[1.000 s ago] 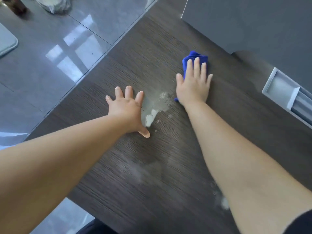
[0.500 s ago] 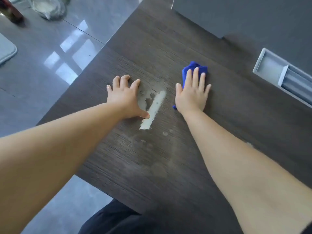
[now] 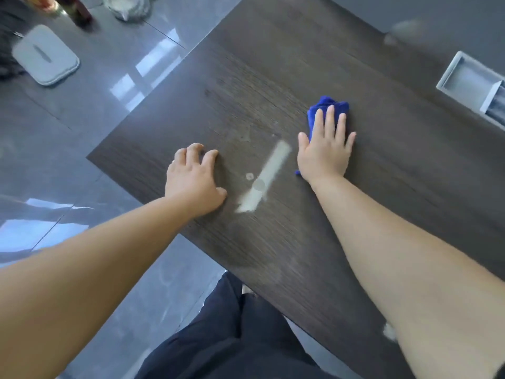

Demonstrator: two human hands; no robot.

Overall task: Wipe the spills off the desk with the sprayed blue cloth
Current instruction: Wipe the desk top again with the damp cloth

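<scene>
The dark wood-grain desk (image 3: 273, 64) filled most of the frame, running from the upper centre down to the lower right. The glossy grey floor (image 3: 95, 110) took the left side, and the person's dark trousers (image 3: 232, 337) showed at the bottom centre, close against the desk's near edge. That suggests a standing lean over the top to reach the mess.

A grey recessed tray (image 3: 464, 80) sat in the desk at the upper right, well apart from the work. A flat grey pad (image 3: 45, 58) lay on the floor at the upper left.

The left hand (image 3: 191, 181) rested left of centre, its grip released and holding nothing. Its fingers were loosely bent with the tips on the wood, and it probably served as a brace for the lean.

The right hand (image 3: 325, 154), right of centre, lay flat with straight, spread fingers on the blue cloth (image 3: 328, 105). Its grip was not clenched round the cloth. The palm bore down on it, which would spread the pressure for a broad stroke. The cloth lay bunched on the desk under that hand, and only its far end and a small corner near the wrist showed.

A pale spill streak (image 3: 270, 170) ran diagonally between the hands, just left of the cloth and not yet wiped. A small round spot (image 3: 249, 176) sat beside it, with faint smears around them and a white fleck (image 3: 389, 330) at the lower right. The wiping looked only partly done.
</scene>
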